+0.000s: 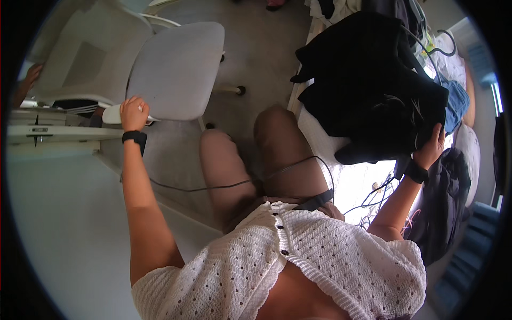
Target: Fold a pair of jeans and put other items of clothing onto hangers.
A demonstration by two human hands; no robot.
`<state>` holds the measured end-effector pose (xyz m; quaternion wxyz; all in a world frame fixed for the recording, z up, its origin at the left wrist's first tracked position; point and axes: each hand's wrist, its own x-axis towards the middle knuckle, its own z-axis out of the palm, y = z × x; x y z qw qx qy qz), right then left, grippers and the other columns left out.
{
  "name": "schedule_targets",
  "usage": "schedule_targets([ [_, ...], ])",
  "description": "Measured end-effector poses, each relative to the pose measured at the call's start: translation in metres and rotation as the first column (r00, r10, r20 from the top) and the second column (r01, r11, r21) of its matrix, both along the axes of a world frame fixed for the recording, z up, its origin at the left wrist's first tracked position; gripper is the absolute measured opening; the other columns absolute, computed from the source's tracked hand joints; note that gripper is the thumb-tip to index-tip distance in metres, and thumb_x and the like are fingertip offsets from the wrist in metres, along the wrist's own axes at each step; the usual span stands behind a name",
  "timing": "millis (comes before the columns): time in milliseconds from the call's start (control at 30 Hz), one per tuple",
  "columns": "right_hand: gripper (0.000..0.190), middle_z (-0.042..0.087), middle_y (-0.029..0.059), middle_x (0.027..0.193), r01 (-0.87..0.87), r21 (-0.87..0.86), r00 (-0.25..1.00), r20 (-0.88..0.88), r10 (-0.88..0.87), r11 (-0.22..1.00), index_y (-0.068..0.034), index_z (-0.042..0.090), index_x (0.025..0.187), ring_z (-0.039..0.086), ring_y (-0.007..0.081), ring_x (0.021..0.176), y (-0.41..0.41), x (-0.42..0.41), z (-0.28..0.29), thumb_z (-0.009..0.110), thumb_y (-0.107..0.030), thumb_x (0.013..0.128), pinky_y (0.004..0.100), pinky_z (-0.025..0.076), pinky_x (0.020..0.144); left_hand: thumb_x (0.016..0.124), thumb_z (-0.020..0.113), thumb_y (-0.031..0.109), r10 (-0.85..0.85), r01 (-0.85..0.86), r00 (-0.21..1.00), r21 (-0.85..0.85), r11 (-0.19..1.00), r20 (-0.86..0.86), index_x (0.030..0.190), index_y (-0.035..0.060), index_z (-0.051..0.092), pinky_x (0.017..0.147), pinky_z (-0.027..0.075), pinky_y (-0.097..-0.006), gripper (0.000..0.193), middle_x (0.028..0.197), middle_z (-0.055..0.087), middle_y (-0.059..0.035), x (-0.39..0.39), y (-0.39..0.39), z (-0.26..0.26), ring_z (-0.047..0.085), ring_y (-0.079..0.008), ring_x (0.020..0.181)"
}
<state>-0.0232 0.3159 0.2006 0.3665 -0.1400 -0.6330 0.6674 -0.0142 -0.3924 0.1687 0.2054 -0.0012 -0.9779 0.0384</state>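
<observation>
My left hand (134,113) is closed on the white armrest (112,114) of an office chair. The chair's light grey seat (176,72) lies just beyond that hand. At the right, my right hand (432,149) grips the near edge of a black garment (372,80), with the fingers partly hidden by the cloth. The garment spreads over the edge of the bed. A hanger with a dark hook (448,44) shows at its far right side. Black wristbands are on both of my wrists.
A black cable (200,189) crosses my thighs. More cables (378,196) lie on the white bedding (348,180) at the right, near a dark garment (444,200) and blue cloth (457,105). A white door edge (72,133) stands at the left. Another person's hand (33,76) appears at the far left.
</observation>
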Motion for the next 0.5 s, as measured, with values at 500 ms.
schedule_targets([
  [500,0.03,0.061,0.0077,0.094,0.283,0.124,0.885,0.349,-0.309,0.951,0.002,0.054,0.106,0.058,0.0149,0.082,0.084,0.026,-0.028,0.051,-0.023,0.088,0.0237,0.046,0.073,0.067,0.054,0.01,0.102,-0.107,0.943,-0.002,0.994,0.318,0.058,0.008,0.041,0.072,0.033,-0.0428,0.016,0.066,0.039,-0.0102,0.134,0.111,0.068,0.039,-0.0305,0.069],
])
